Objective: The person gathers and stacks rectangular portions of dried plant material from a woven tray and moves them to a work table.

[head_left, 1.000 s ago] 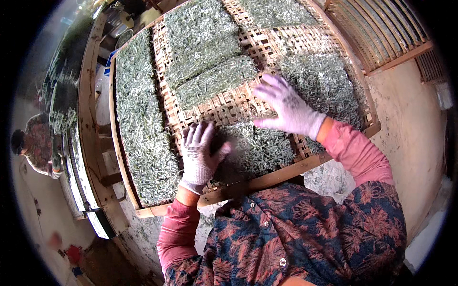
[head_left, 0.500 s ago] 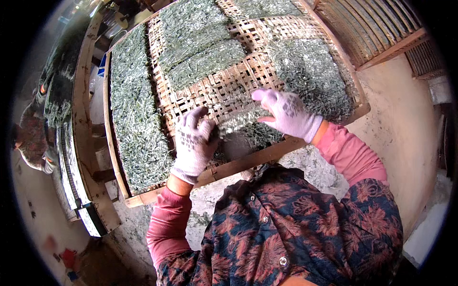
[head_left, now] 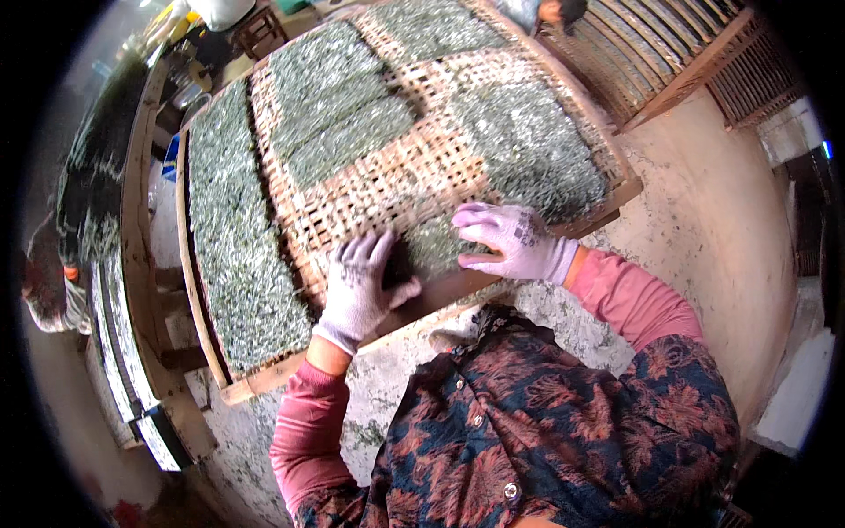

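Observation:
My gloved left hand (head_left: 359, 286) rests at the front edge of the woven tray (head_left: 352, 211), fingers stretched out and thumb apart. Opposite it, my gloved right hand (head_left: 515, 245) has its fingers extended against the right side of a small grey-green slab (head_left: 429, 248) of matted shreds. The slab lies on the weave between my hands, its near part blurred. Neither hand visibly grips anything. On the tray lie a long left mat (head_left: 231, 220), a middle mat (head_left: 339, 128) and a right mat (head_left: 532, 141), all of similar leafy, white-flecked material.
A wooden frame (head_left: 198, 299) borders the tray. Slatted wooden racks (head_left: 656, 53) stand at the far right. Along the left runs a long wooden beam (head_left: 139, 194) beside a dark green heap (head_left: 97, 176). Another person (head_left: 57, 304) is at the left edge, and a person's head (head_left: 562, 11) shows at the top.
The small slab, raised between my hands before, now lies flatter on the tray's front. My right hand has come down beside it. The view has shifted, and a person's head has appeared at the top.

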### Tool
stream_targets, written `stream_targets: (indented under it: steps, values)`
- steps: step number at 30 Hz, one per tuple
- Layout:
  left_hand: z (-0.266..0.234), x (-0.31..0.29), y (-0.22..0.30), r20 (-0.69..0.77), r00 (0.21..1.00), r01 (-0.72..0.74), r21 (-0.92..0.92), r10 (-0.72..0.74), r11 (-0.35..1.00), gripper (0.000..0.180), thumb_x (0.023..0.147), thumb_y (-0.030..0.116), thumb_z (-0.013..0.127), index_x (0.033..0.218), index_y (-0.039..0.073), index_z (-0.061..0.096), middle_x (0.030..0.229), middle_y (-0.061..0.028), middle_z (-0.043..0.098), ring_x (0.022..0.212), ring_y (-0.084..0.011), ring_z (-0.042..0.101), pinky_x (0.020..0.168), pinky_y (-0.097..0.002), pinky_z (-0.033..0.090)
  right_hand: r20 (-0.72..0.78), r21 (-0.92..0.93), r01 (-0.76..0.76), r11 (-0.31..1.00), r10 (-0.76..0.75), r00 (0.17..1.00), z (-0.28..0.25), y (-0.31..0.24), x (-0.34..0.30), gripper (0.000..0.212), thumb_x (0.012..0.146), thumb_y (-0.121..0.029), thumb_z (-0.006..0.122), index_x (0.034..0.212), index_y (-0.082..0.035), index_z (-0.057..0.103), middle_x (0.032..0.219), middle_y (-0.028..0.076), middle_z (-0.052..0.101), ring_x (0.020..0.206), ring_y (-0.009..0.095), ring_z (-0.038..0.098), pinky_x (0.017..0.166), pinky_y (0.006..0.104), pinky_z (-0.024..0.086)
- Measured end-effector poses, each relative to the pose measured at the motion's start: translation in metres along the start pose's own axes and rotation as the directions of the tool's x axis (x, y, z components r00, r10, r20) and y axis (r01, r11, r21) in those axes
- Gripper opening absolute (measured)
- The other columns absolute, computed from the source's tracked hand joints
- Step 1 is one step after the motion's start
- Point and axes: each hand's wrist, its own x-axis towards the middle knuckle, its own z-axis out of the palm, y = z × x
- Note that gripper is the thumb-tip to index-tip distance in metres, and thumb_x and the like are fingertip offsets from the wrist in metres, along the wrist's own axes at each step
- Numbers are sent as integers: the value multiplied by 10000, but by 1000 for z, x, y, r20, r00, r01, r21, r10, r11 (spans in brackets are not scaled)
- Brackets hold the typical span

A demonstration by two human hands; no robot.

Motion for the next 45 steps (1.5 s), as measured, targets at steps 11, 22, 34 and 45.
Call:
stream_targets:
  steps: [11, 22, 34, 45]
  values:
    - [-19, 140, 61, 4, 997, 79, -161, -79, 984, 599, 670, 320, 824, 1170, 53, 629, 917, -164, 612, 850, -344, 615, 759, -416, 488, -286, 15, -154, 988, 152, 946, -92, 113, -29, 294, 803, -168, 738, 1047, -45, 629, 1115, 118, 648, 1095, 275, 625, 898, 376, 523]
    - [84, 327, 40, 170, 985, -20, -6, 21, 1000, 703, 723, 487, 741, 1299, 118, 578, 1258, -185, 560, 1144, -351, 563, 948, -413, 462, -250, 469, -405, 785, 558, 792, -119, 263, -57, 428, 833, -193, 754, 1152, 34, 580, 1182, 138, 602, 1149, 222, 560, 999, 333, 432]
    - [49, 293, 115, 124, 988, 33, 414, -92, 910, 651, 591, 532, 816, 1067, 124, 638, 1055, -148, 581, 902, -316, 602, 806, -451, 478, -182, 239, -300, 924, 346, 920, -100, 285, -26, 743, 585, -105, 876, 1235, -51, 521, 1372, 127, 449, 1372, 300, 321, 1150, 400, 240]
    - [5, 192, 32, -258, 641, 191, -859, -723, 476, 628, 812, 188, 784, 1300, -46, 466, 1073, -112, 663, 898, -137, 633, 791, -263, 525, -322, 480, -414, 773, 595, 736, -121, 275, -106, 372, 803, 3, 707, 1150, -4, 571, 1301, 122, 518, 1284, 228, 439, 1085, 324, 326]
